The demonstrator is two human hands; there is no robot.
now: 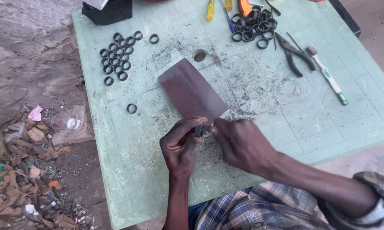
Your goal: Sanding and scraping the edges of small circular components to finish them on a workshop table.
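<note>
Small dark ring (199,130): pinched between my left hand (180,147) and right hand (242,145), fingertips together on it, above the near middle of the pale green table (128,170). Behind it I see a flat brown plate (192,91). Farther left, grouped black rings (116,55); far right, pliers (293,53) and a white-green toothbrush (328,76).

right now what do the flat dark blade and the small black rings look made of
The flat dark rectangular blade looks like steel, dull brown-grey with a faint sheen, possibly rusted. The small black rings look like rubber or plastic: matte, uniform; which one is unclear. The left hand and right hand pinch one at the blade's near end.
</note>
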